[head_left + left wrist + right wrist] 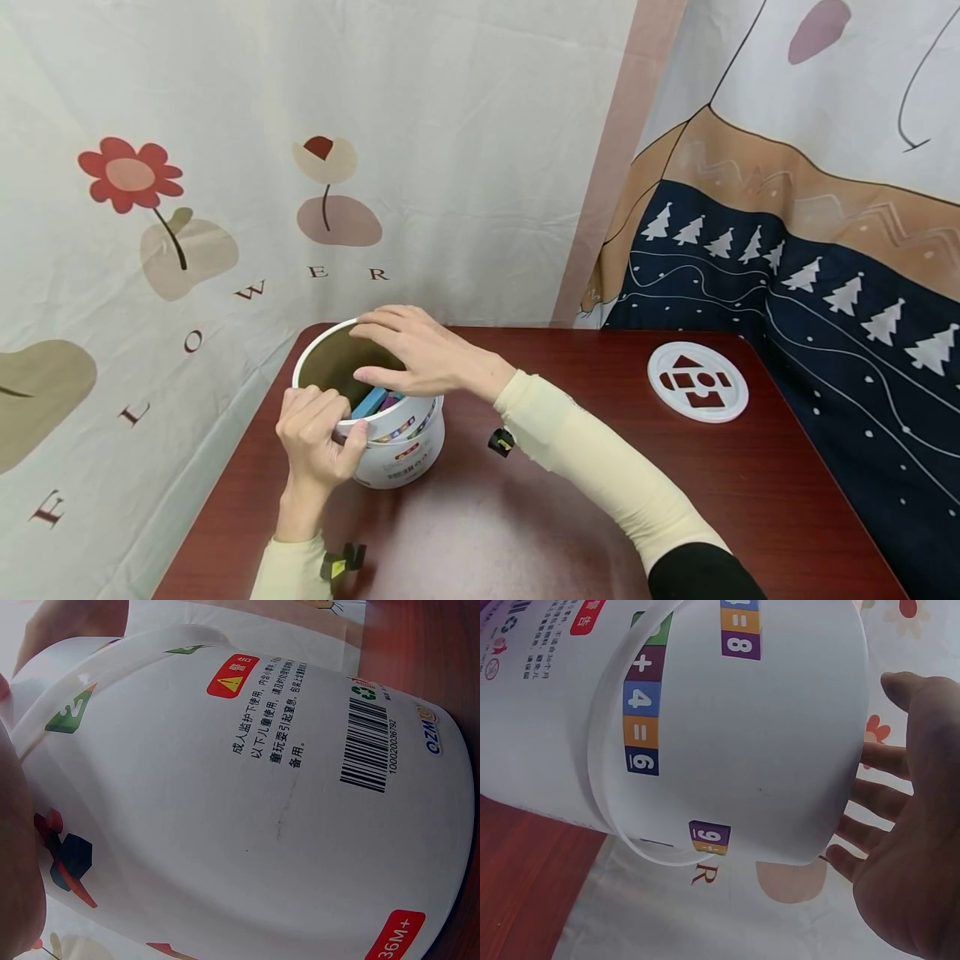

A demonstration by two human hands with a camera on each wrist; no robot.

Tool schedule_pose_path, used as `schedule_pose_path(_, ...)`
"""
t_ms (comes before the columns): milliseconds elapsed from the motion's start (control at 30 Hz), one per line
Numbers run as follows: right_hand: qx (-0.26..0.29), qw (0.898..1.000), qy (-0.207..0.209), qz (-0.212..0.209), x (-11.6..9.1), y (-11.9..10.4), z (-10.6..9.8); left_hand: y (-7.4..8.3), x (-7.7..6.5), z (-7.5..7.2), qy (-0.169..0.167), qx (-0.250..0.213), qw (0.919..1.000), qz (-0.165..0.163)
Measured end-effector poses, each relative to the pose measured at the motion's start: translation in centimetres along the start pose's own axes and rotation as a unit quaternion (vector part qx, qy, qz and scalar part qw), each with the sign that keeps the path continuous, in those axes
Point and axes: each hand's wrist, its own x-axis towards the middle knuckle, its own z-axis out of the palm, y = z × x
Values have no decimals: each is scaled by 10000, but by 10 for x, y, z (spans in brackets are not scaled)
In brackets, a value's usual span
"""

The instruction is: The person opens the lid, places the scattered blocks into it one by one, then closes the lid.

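Note:
A white plastic bucket [399, 460] printed with coloured number tiles stands on the table. My left hand [313, 429] grips its rim on the near left side, thumb outside the wall. Inside the bucket lie toy pieces, among them a blue block [369, 403] and a purple piece [388, 402]; the rest are hidden by the wall and my right hand. Over the bucket's mouth my right hand [416, 350] is stretched out, its fingers extended and spread, holding nothing. In the right wrist view those fingers [881, 799] show right at the bucket's rim.
A round white lid [675, 402] with shaped cut-outs lies at the table's back right. The dark red wooden table [570, 508] meets printed cloth hangings [487, 208] behind and at the right. A small black device [501, 442] sits at my right wrist.

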Motion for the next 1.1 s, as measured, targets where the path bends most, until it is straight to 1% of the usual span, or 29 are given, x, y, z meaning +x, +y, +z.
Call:
schedule_pose_path(233,-155,9986,-358,365,-3,1,1,0,0,1,1,-6,10000,-7)
schedule_pose_path(333,-197,9982,-402,410,-5,1,3,0,0,1,-15,-5,10000,-18)
schedule_pose_path(533,-54,9977,-464,488,-8,3,4,0,-1,1,-21,0,10000,-35)
schedule_pose_path(700,-23,9981,-353,501,-14,5,4,0,-1,1,0,18,10000,-35)
schedule_pose_path(867,-51,9984,-208,526,-25,9,6,0,-1,0,40,3,10000,-33)
schedule_pose_path(1100,-76,9983,292,501,-51,16,6,0,0,1,50,4,10000,-55)
